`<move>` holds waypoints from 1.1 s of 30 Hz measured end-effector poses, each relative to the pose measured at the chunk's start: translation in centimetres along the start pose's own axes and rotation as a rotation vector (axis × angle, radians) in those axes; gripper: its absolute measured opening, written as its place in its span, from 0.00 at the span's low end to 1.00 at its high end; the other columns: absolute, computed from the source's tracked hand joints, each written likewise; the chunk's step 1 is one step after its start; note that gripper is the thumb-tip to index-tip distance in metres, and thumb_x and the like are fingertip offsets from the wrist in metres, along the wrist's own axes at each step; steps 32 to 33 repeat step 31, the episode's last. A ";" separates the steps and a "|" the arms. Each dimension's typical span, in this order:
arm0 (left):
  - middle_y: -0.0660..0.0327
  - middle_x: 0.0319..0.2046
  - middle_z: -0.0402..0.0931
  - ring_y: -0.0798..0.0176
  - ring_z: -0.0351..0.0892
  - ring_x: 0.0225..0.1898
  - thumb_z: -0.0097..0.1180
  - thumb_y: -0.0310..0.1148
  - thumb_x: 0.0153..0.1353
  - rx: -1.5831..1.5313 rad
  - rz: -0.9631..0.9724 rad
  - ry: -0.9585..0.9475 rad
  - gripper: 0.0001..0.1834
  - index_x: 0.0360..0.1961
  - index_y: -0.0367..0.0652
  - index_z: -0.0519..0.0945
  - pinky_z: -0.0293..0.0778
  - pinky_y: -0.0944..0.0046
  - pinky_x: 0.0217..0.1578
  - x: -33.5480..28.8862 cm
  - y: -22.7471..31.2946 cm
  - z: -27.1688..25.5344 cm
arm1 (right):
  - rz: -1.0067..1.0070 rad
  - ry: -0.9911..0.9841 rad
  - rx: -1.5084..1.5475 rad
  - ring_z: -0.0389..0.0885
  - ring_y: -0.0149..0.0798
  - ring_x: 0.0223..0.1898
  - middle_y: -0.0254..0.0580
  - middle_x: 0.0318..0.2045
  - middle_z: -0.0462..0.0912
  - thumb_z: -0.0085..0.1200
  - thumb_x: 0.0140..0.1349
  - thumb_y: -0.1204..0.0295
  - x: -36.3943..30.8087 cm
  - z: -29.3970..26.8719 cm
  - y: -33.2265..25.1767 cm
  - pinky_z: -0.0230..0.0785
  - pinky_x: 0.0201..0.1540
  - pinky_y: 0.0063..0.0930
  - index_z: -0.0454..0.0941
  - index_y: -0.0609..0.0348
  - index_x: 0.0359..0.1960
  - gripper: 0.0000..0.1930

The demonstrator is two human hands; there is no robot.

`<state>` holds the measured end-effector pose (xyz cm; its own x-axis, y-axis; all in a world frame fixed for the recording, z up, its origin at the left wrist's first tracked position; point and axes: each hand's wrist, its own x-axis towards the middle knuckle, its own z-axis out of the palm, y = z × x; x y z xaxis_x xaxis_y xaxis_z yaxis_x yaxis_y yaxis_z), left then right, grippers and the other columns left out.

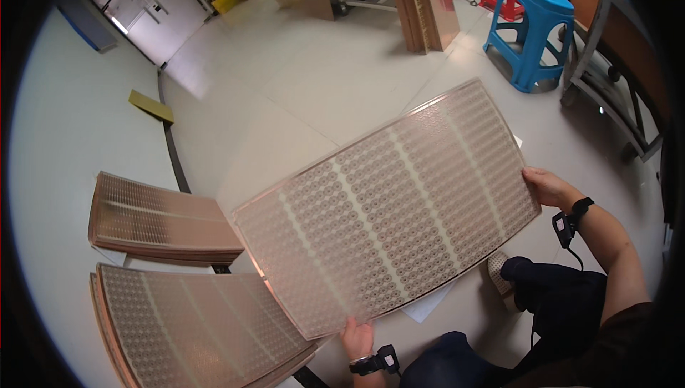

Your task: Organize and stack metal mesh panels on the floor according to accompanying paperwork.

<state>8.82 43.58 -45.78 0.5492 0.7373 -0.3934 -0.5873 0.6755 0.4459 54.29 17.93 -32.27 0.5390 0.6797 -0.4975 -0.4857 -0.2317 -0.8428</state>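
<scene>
A large copper-coloured circuit board panel [389, 209], covered with rows of small rings and paler stripes, is held tilted in front of me. My left hand [356, 336] grips its lower edge near the bottom left corner. On the right edge, close to the lower right corner, my right hand [548, 187] is closed round the rim; fingers of both hands are partly hidden behind the panel. Just left of the held panel, a stack of similar panels [207, 324] leans at the wall. A second stack [160, 209] stands beyond it, its top sheet also patterned.
A blue plastic stool [531, 27] and a red stool [503, 1] stand at the far right, beside a wheeled metal rack [606, 74]. More upright panels [426, 6] stand on the floor ahead. White paper [428, 304] lies under the held panel. Double doors [153, 8] are far left.
</scene>
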 end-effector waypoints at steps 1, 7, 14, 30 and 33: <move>0.50 0.59 0.63 0.50 0.61 0.61 0.46 0.26 0.62 -0.006 0.000 -0.031 0.25 0.61 0.35 0.59 0.56 0.45 0.62 0.0 0.2 0.0 | -0.006 0.013 0.003 0.73 0.37 0.51 0.40 0.49 0.75 0.44 0.66 0.57 -0.1 -0.1 0.0 0.63 0.56 0.34 0.69 0.59 0.52 0.20; 0.52 0.57 0.66 0.50 0.63 0.60 0.51 0.29 0.60 -0.008 -0.008 0.044 0.26 0.59 0.35 0.62 0.57 0.43 0.59 0.7 -0.3 -4.9 | 0.048 -0.020 0.002 0.70 0.36 0.54 0.41 0.54 0.71 0.40 0.68 0.60 0.3 0.8 -0.4 0.60 0.59 0.35 0.65 0.61 0.57 0.21; 0.52 0.58 0.65 0.50 0.62 0.60 0.52 0.30 0.59 0.052 0.050 0.037 0.28 0.60 0.36 0.61 0.55 0.42 0.60 -0.2 -0.5 -3.9 | 0.043 -0.068 0.002 0.74 0.33 0.49 0.35 0.48 0.75 0.45 0.66 0.58 1.2 -0.2 0.0 0.65 0.55 0.31 0.71 0.56 0.50 0.18; 0.57 0.34 0.75 0.63 0.73 0.34 0.49 0.26 0.62 -0.425 -0.148 -0.115 0.09 0.43 0.36 0.72 0.72 0.65 0.37 -1.2 0.3 -4.7 | 0.094 -0.058 0.039 0.76 0.30 0.43 0.31 0.39 0.79 0.50 0.63 0.59 2.2 0.1 -0.2 0.69 0.50 0.31 0.75 0.52 0.42 0.12; 0.57 0.34 0.75 0.63 0.73 0.34 0.49 0.27 0.62 -0.438 -0.155 -0.146 0.09 0.43 0.36 0.72 0.72 0.66 0.38 -1.2 0.3 -4.9 | 0.098 -0.052 0.038 0.77 0.30 0.44 0.32 0.40 0.79 0.51 0.63 0.59 2.1 0.4 -0.3 0.69 0.50 0.31 0.75 0.52 0.43 0.13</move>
